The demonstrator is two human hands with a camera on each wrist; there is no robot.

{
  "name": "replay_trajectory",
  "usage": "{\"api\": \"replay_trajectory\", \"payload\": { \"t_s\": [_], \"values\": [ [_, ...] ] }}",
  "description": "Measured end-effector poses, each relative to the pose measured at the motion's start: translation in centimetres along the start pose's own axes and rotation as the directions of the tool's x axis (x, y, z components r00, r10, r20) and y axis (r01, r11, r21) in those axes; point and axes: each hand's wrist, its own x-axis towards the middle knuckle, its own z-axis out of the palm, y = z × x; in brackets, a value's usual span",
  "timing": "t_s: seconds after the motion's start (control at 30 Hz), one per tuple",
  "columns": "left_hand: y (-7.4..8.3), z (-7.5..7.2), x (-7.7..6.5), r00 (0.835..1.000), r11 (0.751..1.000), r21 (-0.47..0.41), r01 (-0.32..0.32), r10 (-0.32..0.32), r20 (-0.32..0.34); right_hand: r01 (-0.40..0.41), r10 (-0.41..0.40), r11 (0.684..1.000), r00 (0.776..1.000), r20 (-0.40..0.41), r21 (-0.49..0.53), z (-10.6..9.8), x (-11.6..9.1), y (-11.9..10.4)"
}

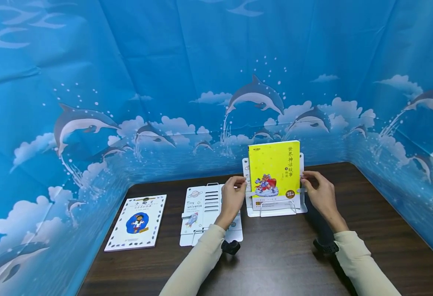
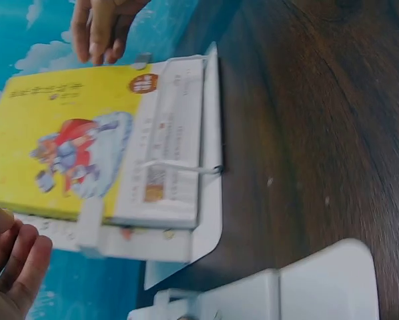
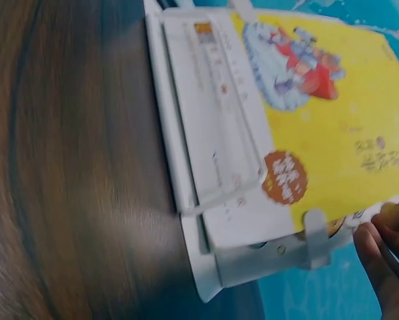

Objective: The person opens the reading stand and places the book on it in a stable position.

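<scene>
A yellow book (image 1: 272,164) with a white lower band stands upright, leaning slightly back on a white book stand (image 1: 303,207). A wire holder (image 3: 216,199) crosses its lower front, and small side clips (image 3: 316,233) overlap its edges. My left hand (image 1: 234,199) pinches the stand's left edge between thumb and fingers. On the opposite side my right hand (image 1: 321,197) pinches the right edge. In the right wrist view the right fingers (image 3: 379,250) meet the board just above a clip.
Left of the upright stand lies a second white book stand (image 1: 192,205), flat and partly behind my left forearm. Farther left, a white book (image 1: 137,224) with a blue oval picture lies on the dark wooden table (image 1: 272,255). A blue dolphin-print curtain (image 1: 187,90) rises behind the table.
</scene>
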Motion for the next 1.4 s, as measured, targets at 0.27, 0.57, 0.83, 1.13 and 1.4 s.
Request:
{"api": "replay_trajectory", "payload": {
  "t_s": [0.27, 0.57, 0.83, 1.13, 1.4],
  "values": [
    [-0.5, -4.5, -1.4, 0.999, 1.0, -0.01, 0.011, -0.011, 0.031, 0.058, -0.054, 0.996, 0.996, -0.068, 0.07, -0.5, -2.0, -2.8],
    [-3.8, -11.4, -5.1, 0.988, 0.989, -0.041, 0.145, -0.143, 0.056, 0.158, -0.182, 0.973, 0.974, 0.137, 0.169, 2.0, -5.3, -6.3],
    [-7.0, -16.9, -8.0, 0.957, 0.955, 0.098, 0.28, -0.286, 0.055, 0.114, -0.191, 0.97, 0.902, 0.387, 0.214, 5.5, -8.7, -9.2],
    [-9.3, -19.5, -10.2, 0.933, 0.912, 0.32, 0.257, -0.321, 0.164, 0.2, -0.243, 0.97, 0.769, 0.591, 0.138, 9.2, -11.4, -10.7],
    [-9.0, -19.8, -10.9, 0.892, 0.921, 0.344, 0.181, -0.301, 0.336, 0.204, -0.261, 0.965, 0.674, 0.691, 0.165, 11.1, -12.2, -11.2]
  ]
}}
